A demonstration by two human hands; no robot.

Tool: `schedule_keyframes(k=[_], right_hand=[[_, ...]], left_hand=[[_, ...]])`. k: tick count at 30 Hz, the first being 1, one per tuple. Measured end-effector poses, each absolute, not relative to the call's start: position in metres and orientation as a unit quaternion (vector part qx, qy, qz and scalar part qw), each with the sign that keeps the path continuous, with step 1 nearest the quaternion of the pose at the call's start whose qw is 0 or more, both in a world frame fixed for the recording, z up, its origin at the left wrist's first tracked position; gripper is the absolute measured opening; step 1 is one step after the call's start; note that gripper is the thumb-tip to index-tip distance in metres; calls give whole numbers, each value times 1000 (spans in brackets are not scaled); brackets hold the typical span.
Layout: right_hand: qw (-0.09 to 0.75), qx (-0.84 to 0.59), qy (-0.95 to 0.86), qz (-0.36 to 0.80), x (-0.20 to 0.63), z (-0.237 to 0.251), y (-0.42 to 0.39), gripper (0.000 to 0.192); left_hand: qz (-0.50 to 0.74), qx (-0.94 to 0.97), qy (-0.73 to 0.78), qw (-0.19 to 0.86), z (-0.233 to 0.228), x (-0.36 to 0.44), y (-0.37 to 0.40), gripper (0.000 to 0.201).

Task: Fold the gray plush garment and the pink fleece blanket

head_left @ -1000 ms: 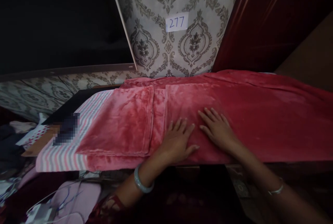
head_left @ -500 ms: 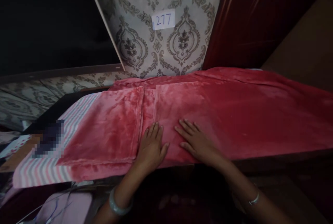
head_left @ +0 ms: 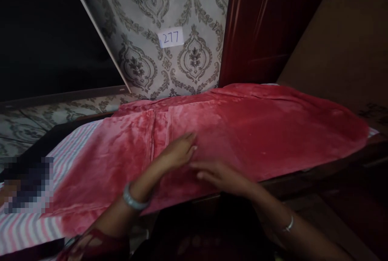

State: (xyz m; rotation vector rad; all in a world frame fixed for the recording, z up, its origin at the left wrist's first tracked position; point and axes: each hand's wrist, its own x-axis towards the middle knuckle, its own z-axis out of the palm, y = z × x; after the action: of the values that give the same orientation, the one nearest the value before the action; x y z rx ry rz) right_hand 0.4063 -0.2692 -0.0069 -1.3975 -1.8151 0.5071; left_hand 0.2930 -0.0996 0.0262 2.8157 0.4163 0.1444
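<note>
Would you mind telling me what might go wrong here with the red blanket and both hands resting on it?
1. The red blanket hangs over the near edge of the surface; pressure from the left hand or right hand there might drag it off.
2. Its folded flap lies loose on the striped sheet; sideways smoothing may bunch it or shift the sheet.
</note>
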Motion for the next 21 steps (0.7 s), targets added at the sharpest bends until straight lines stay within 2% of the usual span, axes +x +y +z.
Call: schedule_keyframes(k=[2,4,9,12,17,21], right_hand=[[424,-637,-630,132,444,-2,-260,45],[394,-724,-563,56,479,-1,-245,50],[165,-833,-528,-24,508,-22,-207,60],[90,-829,-550,-46,497,-47,-201,58],[81,-826,-555,-53,497,-66,-205,58],[97,-829,-549,-35,520,-47,-190,53]], left_hand=[[13,975,167,143,31,324,-89,57],[-7,968,215,126,31,350,-79,63],[30,956,288,50,2,370,-66,71],[70,956,284,18,-22,363,-62,72],[78,956,281,22,-30,360,-54,76],[54,941,333,16,-13,369,-38,75]])
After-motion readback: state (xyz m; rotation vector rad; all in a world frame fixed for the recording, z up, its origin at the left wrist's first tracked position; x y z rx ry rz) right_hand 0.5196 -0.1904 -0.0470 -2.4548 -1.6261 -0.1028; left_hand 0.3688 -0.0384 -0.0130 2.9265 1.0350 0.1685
